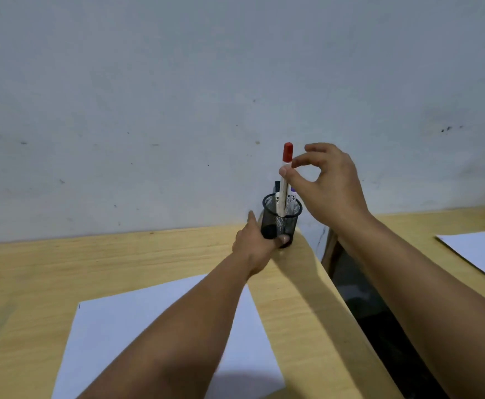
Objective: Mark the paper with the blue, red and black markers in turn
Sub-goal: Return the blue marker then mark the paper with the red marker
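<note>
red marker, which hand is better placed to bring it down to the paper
Right. The right hand already pinches the red marker below its cap, its lower end in the mesh cup. The left hand is busy gripping that cup.

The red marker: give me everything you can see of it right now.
The red marker has a red cap on top, still on, and a white barrel that looks like plastic. It stands nearly upright, tilted slightly, its lower end inside the black mesh pen holder near the table's far right corner. The right hand pinches the barrel just below the cap between thumb and forefinger. The left hand grips the holder, not the marker. Other markers stand beside it.
</note>
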